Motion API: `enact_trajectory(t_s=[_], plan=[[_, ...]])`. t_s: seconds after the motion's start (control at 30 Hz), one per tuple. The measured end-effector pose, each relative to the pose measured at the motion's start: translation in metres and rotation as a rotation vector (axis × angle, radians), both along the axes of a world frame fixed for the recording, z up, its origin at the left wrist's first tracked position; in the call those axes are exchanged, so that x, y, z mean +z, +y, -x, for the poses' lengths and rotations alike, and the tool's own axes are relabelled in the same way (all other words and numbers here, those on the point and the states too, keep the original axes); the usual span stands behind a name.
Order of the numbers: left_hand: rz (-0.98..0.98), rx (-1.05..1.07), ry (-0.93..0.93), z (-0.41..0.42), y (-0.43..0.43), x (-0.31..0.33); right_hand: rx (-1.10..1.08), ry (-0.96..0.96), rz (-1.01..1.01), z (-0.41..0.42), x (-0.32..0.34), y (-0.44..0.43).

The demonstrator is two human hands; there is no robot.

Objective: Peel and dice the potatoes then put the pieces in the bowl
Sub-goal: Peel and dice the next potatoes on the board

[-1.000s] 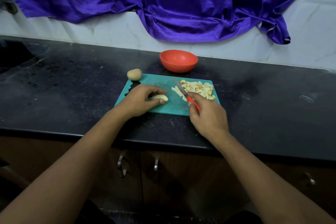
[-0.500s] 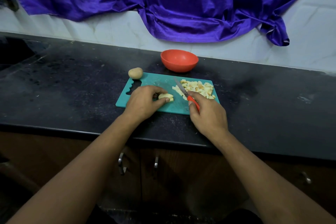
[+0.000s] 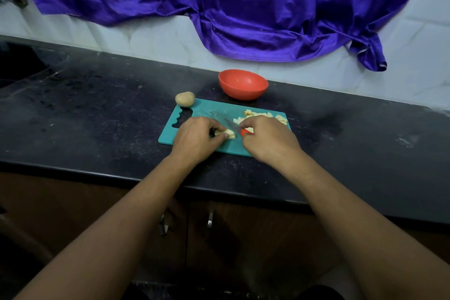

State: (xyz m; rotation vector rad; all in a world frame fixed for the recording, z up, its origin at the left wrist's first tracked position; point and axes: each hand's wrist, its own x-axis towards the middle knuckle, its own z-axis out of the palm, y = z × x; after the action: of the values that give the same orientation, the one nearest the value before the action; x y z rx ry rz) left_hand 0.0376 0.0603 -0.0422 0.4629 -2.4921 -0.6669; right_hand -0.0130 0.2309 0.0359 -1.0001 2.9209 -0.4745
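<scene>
The right hand [image 3: 270, 140], fingers curled round the red-handled knife [image 3: 235, 126], has swung left from the diced potato pile [image 3: 264, 115]. The blade now meets the peeled potato piece [image 3: 226, 133] that the left hand [image 3: 194, 139] pinches on the teal cutting board [image 3: 207, 109]. An unpeeled potato [image 3: 185, 99] sits at the board's far-left corner and the red bowl [image 3: 243, 85] just behind it, with the board set back from the black countertop [image 3: 97, 117]'s front edge.

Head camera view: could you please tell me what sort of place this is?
Probably a home kitchen: a black counter against a tiled wall, cabinet doors beneath, and a teal cutting board bearing diced potato.
</scene>
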Motion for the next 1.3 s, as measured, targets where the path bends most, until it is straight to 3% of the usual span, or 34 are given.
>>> enact_trajectory(t_s=[0.37, 0.67, 0.77, 0.9, 1.03, 1.3], plan=[[0.096, 0.009, -0.02, 0.005, 0.002, -0.002, 0.009, 0.029, -0.16, -0.001, 0.017, -0.029], [0.108, 0.029, 0.006, 0.006, 0.002, -0.003, 0.091, 0.299, -0.166, -0.031, -0.049, -0.002], [0.091, 0.031, 0.002, 0.003, 0.002, -0.001, 0.096, 0.234, -0.087, -0.024, -0.05, 0.004], [0.066, 0.032, 0.017, 0.0, 0.003, 0.0, -0.009, -0.112, 0.121, 0.003, -0.033, 0.008], [0.062, 0.01, 0.001, -0.002, 0.003, -0.002, -0.009, -0.071, 0.124, 0.005, -0.014, 0.001], [0.042, 0.002, 0.044, -0.006, 0.004, 0.0, 0.037, 0.04, -0.064, -0.012, 0.0, -0.017]])
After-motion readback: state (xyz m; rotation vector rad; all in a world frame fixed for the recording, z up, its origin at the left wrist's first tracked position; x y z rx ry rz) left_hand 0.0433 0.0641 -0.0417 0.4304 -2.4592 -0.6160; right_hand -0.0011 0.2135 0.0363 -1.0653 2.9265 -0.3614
